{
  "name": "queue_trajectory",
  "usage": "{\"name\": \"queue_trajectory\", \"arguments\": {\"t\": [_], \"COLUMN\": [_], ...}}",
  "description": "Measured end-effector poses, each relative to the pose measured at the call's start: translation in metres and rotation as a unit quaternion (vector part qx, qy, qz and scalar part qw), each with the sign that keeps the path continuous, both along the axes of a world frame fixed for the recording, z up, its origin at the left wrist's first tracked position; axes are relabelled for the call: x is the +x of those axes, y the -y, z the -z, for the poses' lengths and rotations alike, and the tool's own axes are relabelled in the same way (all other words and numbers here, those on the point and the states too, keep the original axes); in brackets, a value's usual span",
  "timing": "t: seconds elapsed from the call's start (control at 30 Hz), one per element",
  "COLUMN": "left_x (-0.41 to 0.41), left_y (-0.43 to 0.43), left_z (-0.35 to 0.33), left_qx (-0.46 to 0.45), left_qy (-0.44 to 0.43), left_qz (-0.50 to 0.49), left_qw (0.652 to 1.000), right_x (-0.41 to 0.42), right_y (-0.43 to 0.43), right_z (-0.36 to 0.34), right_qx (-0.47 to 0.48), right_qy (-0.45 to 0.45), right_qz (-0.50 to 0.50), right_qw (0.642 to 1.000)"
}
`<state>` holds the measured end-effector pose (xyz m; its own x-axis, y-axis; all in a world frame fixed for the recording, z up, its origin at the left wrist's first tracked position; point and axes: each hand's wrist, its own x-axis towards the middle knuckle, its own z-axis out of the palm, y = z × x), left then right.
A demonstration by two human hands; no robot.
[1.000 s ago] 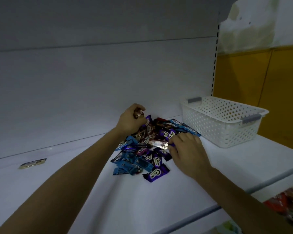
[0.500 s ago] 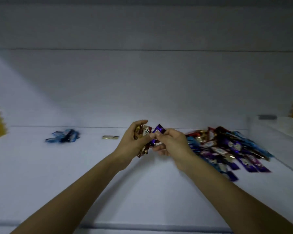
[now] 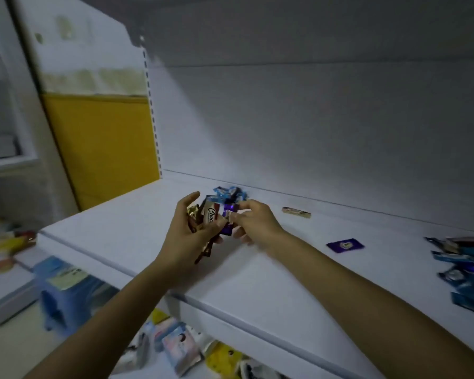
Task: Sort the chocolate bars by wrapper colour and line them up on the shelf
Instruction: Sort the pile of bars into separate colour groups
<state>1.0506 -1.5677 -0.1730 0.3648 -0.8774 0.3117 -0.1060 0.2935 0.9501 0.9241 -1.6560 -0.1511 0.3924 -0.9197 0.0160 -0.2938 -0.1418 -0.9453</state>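
Frame centre, above white shelf [image 3: 148, 222]: left hand [image 3: 186, 236] fingers [image 3: 205, 232] curl round bunch of brown-wrapped chocolate bars [image 3: 210, 214]; right hand [image 3: 255, 222] fingers [image 3: 242, 205] pinch purple-wrapped chocolate bar [image 3: 227, 214]. Small blue-wrapped heap [image 3: 227, 193] just behind.

Small pile [image 3: 227, 193] at shelf [image 3: 257, 283] back, left; back bar [image 3: 296, 212] right of it; front bar [image 3: 344, 245] further right, nearer; big pile [image 3: 465, 269] far right.

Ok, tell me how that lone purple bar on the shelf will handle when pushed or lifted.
The purple bar lies flat and thin on the shelf, so it should slide, not roll or tip. Its wrapper looks glossy, probably slick; pinch an edge. Being so thin, likely light.
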Motion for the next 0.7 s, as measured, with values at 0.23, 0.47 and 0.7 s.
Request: {"name": "queue_trajectory", "arguments": {"t": [0.23, 0.47, 0.7], "left_x": [0.012, 0.004, -0.078], "left_y": [-0.008, -0.010, 0.027], "left_z": [0.006, 0.002, -0.005], "left_qx": [0.016, 0.070, 0.067], "left_qy": [0.017, 0.056, 0.021], "left_qz": [-0.050, -0.032, 0.124], "left_qw": [0.998, 0.995, 0.990], "right_x": [0.048, -0.008, -0.130], "right_y": [0.001, 0.015, 0.033], "right_z": [0.009, 0.005, -0.007], "right_qx": [-0.039, -0.004, -0.156], "right_qy": [-0.071, -0.041, -0.103], "right_qz": [-0.063, -0.032, 0.127], "right_qw": [0.995, 0.999, 0.974]}}
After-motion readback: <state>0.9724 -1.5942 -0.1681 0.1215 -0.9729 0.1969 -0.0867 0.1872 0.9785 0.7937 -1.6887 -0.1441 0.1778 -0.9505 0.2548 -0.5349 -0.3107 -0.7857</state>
